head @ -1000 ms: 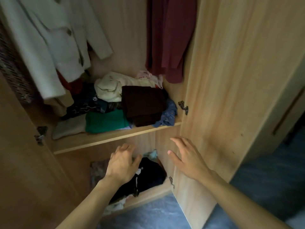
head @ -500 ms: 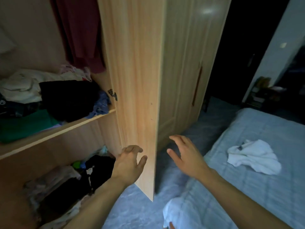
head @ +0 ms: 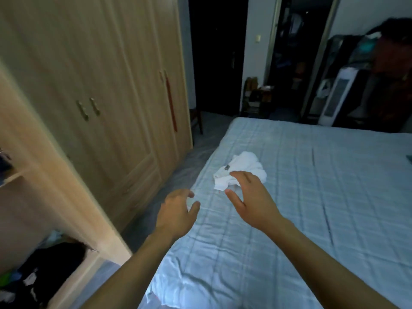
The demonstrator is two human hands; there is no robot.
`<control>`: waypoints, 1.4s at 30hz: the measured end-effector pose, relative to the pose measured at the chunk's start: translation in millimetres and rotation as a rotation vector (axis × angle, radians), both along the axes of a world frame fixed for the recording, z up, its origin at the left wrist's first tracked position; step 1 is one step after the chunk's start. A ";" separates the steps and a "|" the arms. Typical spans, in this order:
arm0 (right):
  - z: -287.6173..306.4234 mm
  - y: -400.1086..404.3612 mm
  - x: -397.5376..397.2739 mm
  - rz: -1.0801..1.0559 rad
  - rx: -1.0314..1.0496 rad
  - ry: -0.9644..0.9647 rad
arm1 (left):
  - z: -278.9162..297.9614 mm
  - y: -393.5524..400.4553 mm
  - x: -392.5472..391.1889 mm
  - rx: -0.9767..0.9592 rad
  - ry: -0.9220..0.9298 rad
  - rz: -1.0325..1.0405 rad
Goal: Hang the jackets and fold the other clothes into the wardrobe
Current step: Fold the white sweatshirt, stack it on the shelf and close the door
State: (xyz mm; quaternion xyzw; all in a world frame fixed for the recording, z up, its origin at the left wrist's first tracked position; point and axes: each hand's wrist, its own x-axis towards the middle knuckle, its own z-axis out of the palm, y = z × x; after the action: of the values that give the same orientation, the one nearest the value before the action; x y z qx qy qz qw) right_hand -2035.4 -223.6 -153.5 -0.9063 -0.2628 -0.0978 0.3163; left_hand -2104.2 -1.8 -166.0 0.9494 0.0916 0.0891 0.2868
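White garment (head: 242, 169), crumpled, lies on the bed (head: 312, 197), awaiting folding. Right hand (head: 249, 198), fingers spread and empty, hovers just before it, apparently poised to grasp; left hand (head: 176, 211), loosely curled and empty, is alongside. Open wardrobe (head: 55, 197), at left, holds other clothes below.

hands (head: 176, 210): 2; white garment (head: 242, 169): 1; bed (head: 312, 197): 1; wardrobe (head: 100, 85): 1
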 end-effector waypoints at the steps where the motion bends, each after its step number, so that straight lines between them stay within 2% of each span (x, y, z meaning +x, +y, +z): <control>1: -1.1 -18.0 3.1 -0.036 -0.006 0.006 | -1.1 -11.4 11.2 -0.006 -0.007 -0.021; 7: -16.4 -91.4 14.7 -0.237 -0.020 0.084 | -9.4 -72.1 79.7 -0.013 -0.050 -0.110; 13: -16.9 -109.4 56.2 -0.299 -0.071 0.065 | -19.0 -90.4 156.5 -0.033 -0.084 -0.149; 20: -24.8 -83.1 141.5 -0.360 -0.129 0.068 | -36.7 -44.6 253.8 -0.088 -0.099 -0.175; 27: -52.4 -34.8 218.8 -0.324 -0.167 0.158 | -80.9 25.5 326.1 -0.084 0.049 -0.119; 34: -88.6 -14.8 292.0 -0.299 -0.149 0.236 | -131.6 20.8 373.8 -0.030 0.166 -0.179; 42: -167.1 -7.4 369.7 -0.230 -0.184 0.372 | -187.7 26.4 435.9 0.003 0.216 -0.187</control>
State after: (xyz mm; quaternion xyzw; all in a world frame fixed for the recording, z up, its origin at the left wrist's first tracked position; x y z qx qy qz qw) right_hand -1665.8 -231.0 -320.6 -0.9576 -0.1031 0.0596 0.2623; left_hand -1668.3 24.6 -353.7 0.9584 0.0331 -0.0407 0.2807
